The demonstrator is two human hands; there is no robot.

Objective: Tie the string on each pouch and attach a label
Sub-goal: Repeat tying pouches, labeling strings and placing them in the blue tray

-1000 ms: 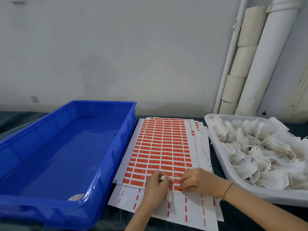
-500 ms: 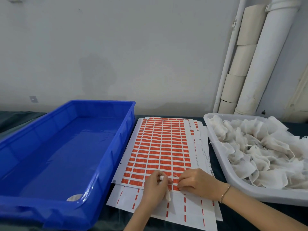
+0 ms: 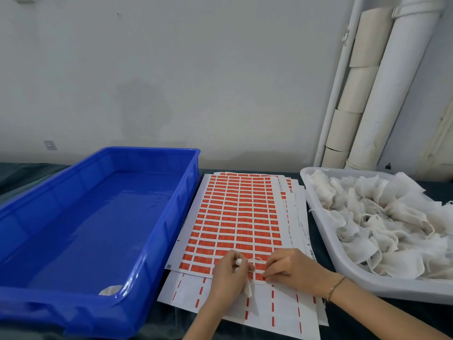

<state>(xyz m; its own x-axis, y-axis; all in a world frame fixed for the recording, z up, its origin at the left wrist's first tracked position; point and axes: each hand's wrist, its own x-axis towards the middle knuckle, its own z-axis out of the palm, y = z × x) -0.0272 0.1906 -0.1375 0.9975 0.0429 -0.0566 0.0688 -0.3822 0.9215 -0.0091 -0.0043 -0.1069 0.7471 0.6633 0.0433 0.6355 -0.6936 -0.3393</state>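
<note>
Desk (image 3: 169, 317): dark cloth below a grey wall, pale pipes (image 3: 392, 94) at the right.
Change: almost none. Both hands stay at the sheet's near edge, as they were a second ago, so I judge the labelling step is still under way and this pouch is unfinished.
Left hand (image 3: 229, 276): fingers clamped round the pouch (image 3: 248, 289). Its top shows above the knuckles and its tail hangs below.
Right hand (image 3: 291, 268): fingers (image 3: 267, 276) drawn together, tips down on the near row of labels. Whether they pinch a label cannot be told.
String (image 3: 257, 260): a thin loop running between the two hands.
Sheet (image 3: 240, 217): orange labels in rows, on top of used sheets.
Tray (image 3: 326, 241): just to the right, heaped with untied pouches (image 3: 382, 222).
Crate (image 3: 179, 212): blue, to the left. One pale thing lies in its near corner, too unclear to name.
</note>
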